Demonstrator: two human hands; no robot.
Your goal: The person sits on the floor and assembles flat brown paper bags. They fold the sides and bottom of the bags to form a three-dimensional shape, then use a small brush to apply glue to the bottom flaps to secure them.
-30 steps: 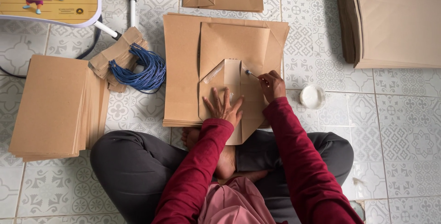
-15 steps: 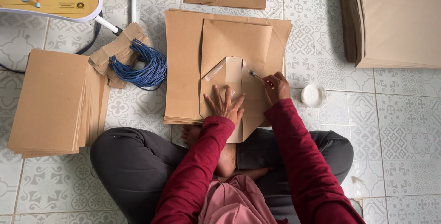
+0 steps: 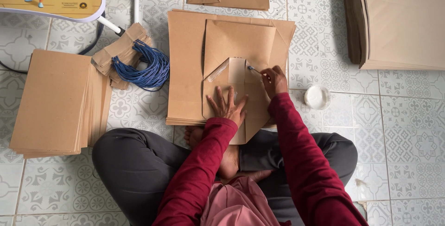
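The person sits cross-legged on the tiled floor (image 3: pixel 408 128), with a stack of flat kraft paper sheets (image 3: pixel 185 68) directly in front of the knees. On top of this stack lies a partly folded kraft paper bag (image 3: pixel 238 45), its bottom flaps turned open toward the person. The left hand (image 3: pixel 228 108) is released, fingers spread, and presses flat on the lower flap of the bag. The right hand (image 3: pixel 274 81) is closed in a pinch around a small glue brush (image 3: pixel 255 70), whose tip touches the right flap near a shiny wet strip. A small white glue pot (image 3: pixel 317 97) stands on the floor just beside the right edge of the stack, near the right forearm. To the left of the stack lies a bundle of blue cord handles (image 3: pixel 141 68), resting against small kraft strips. Farther left sits a second pile of kraft sheets (image 3: pixel 51 101). A large stack of kraft paper (image 3: pixel 403 22) occupies the upper right corner of the floor.
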